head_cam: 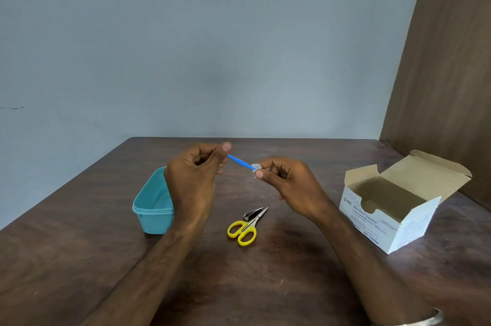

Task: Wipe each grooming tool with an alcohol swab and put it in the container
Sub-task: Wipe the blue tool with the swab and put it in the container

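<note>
Above the middle of the table, my left hand (198,169) pinches one end of a thin blue grooming tool (240,162). My right hand (288,185) pinches a small white alcohol swab (255,166) around the tool's other end. A teal plastic container (152,203) stands on the table just left of my left wrist, partly hidden by it. Yellow-handled scissors (245,228) lie on the table below my hands, with a metal nail clipper (252,214) touching their blades.
An open white cardboard box of alcohol swabs (396,208) stands at the right, flaps up. The dark wooden table (79,259) ends at a grey wall behind and a brown panel (451,73) on the right. A metal bangle (425,319) is on my right wrist.
</note>
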A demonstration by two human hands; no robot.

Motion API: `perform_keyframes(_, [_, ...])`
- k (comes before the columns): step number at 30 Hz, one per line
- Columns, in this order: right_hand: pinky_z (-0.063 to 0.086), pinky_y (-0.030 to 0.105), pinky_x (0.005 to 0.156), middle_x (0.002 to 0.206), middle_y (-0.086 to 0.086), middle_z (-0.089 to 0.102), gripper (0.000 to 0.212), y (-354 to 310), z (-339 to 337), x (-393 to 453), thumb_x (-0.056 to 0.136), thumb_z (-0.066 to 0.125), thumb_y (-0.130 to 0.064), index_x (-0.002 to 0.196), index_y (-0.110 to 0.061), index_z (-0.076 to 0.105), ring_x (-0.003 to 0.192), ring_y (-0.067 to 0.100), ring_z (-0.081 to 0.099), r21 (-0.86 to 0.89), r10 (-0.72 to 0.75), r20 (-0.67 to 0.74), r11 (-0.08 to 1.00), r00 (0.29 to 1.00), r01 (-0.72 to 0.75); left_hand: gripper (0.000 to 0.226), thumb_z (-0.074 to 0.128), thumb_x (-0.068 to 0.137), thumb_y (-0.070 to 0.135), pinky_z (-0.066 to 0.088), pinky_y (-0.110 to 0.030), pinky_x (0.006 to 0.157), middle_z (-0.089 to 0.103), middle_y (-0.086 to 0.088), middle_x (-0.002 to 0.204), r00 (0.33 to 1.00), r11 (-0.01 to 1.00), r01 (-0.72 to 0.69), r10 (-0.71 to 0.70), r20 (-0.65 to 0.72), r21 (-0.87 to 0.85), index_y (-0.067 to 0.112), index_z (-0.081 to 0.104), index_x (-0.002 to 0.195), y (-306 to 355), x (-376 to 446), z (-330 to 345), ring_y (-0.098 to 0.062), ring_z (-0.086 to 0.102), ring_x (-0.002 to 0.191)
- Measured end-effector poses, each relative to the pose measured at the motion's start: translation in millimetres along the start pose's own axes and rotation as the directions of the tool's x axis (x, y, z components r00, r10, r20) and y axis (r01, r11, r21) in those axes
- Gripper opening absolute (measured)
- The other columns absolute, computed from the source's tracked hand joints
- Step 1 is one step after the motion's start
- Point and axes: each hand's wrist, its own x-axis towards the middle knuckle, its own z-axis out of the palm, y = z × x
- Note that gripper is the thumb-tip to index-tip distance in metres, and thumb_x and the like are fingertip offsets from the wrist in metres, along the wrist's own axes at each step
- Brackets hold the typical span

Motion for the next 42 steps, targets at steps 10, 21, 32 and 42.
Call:
perform_keyframes(10, [0.049, 0.033, 0.048, 0.07, -0.002, 0.053, 0.01, 8.7, -19.2, 5.6, 0.096, 0.065, -0.018, 0.101, -0.013, 0.072, 0.049, 0.005, 0.043, 0.138, 0.06, -0.213, 0.99, 0.975, -0.03, 0.009, 0.078, 0.079, 0.034, 0.048, -0.029, 0.062, 0.066, 0.016, 0.056, 0.981, 0.957, -0.088, 0.035, 0.192, 0.277, 0.026, 0.077, 0.076, -11.7, 0.0, 3.3, -0.006, 0.061, 0.058])
perform_keyframes(21, [0.051, 0.033, 0.049, 0.055, -0.009, 0.043, 0.01, 12.3, -17.4, 6.1, 0.097, 0.064, -0.018, 0.1, -0.016, 0.072, 0.044, 0.008, 0.036, 0.306, 0.15, -0.304, 0.951, 0.941, -0.053, 0.006, 0.075, 0.084, 0.029, 0.048, -0.025, 0.065, 0.073, 0.012, 0.072, 0.957, 0.876, -0.207, 0.087, 0.278, 0.436, 0.024, 0.078, 0.085, -12.4, -4.0, 4.8, 0.0, 0.064, 0.068])
perform_keyframes(32, [0.044, 0.03, 0.047, 0.063, 0.001, 0.051, 0.01, 18.1, -16.6, 4.7, 0.096, 0.064, -0.022, 0.087, -0.019, 0.068, 0.047, 0.008, 0.043, 0.245, 0.174, -0.305, 0.964, 0.936, -0.099, 0.005, 0.075, 0.084, 0.027, 0.057, -0.035, 0.07, 0.072, 0.014, 0.068, 0.99, 0.96, -0.117, 0.093, 0.107, 0.254, 0.029, 0.075, 0.079, 1.9, 4.3, -18.4, -0.009, 0.067, 0.065])
perform_keyframes(42, [0.041, 0.027, 0.058, 0.064, -0.003, 0.06, 0.013, 15.1, -2.1, 1.3, 0.092, 0.071, -0.028, 0.084, -0.018, 0.071, 0.046, 0.0, 0.047, 0.049, 0.104, -0.098, 0.994, 0.99, -0.099, 0.005, 0.079, 0.08, 0.021, 0.062, -0.041, 0.073, 0.075, -0.005, 0.077, 1.0, 0.993, -0.015, 0.013, 0.015, 0.116, 0.019, 0.078, 0.084, 31.2, 34.2, -68.2, -0.024, 0.072, 0.076])
